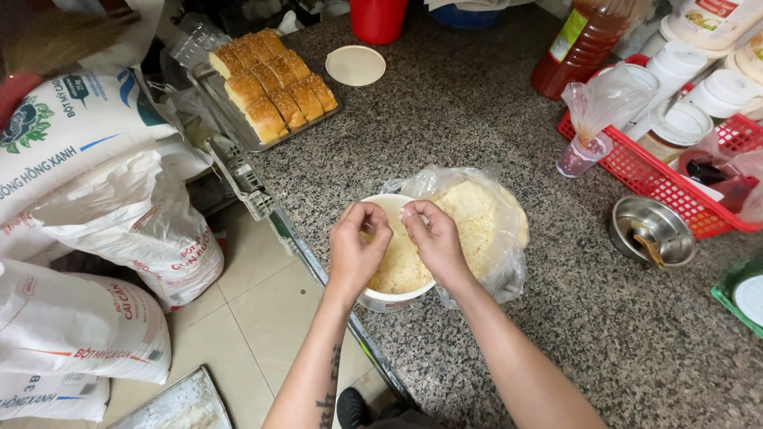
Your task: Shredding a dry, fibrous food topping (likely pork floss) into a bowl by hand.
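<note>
Speckled granite counter (509, 143) above tiled floor (262, 318), sacks (119, 230).

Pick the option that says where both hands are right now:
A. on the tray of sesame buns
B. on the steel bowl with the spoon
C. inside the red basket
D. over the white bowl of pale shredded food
D: the left hand and right hand meet, fingertips pinched, above the white bowl on the granite counter, beside a clear plastic bag of the same pale food.
</note>
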